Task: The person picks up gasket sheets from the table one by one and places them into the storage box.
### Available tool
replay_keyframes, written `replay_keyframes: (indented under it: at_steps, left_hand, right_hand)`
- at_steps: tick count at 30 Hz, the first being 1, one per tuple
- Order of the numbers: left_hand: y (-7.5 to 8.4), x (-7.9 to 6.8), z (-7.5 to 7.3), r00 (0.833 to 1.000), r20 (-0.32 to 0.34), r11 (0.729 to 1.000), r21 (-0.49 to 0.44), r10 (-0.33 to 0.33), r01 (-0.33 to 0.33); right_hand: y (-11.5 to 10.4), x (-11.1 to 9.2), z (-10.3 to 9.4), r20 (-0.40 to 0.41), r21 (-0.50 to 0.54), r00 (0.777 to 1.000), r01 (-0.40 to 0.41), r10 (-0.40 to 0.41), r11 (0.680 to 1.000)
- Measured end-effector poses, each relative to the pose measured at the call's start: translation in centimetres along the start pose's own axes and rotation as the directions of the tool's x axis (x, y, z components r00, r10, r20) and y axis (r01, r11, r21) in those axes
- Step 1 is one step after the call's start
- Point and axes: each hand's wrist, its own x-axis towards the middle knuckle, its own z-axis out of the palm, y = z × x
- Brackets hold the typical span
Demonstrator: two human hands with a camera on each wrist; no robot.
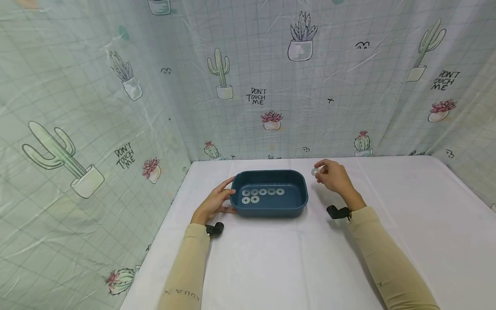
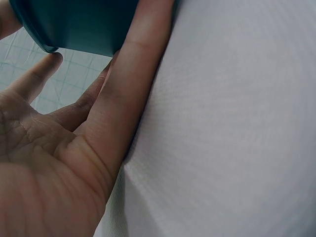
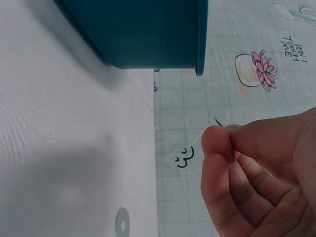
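Observation:
A dark blue rectangular plastic box [image 1: 267, 212] stands on the white tabletop. Several flat grey washers [image 1: 262, 192] lie on its floor, in a longer back row with two in front. My left hand [image 1: 212, 203] holds the box's left end, its fingers spread along the side and one fingertip over the rim. Right of the box, my raised right hand [image 1: 332, 175] pinches one washer [image 1: 314, 172] between thumb and index finger. In the right wrist view that held washer shows only as a thin edge, while another washer [image 3: 122, 224] lies on the tabletop below the hand.
A white cloth [image 1: 263, 262] covers the tabletop. Behind and to the left hangs a pale checked curtain [image 1: 248, 129] printed with cacti, meeting the table's back edge. Small black cameras [image 1: 338, 212] are strapped on both wrists.

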Motion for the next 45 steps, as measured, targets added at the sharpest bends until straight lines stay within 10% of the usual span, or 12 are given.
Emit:
replay_keyframes:
  at_steps: [23,45]
  left_hand:
    - [0.1,0.0,0.0,1.000,-0.006,1.000,0.002,-0.007,0.007]
    - [0.0,0.1,0.0,1.000,-0.008,1.000,0.002,-0.007,0.007]
  right_hand:
    - [-3.1,-1.0,0.3,-0.079,0.126,0.987,0.150,-0.141,0.981]
    - [-6.0,-2.4,5.0,0.034,0.198,0.980,0.184,-0.195,0.963]
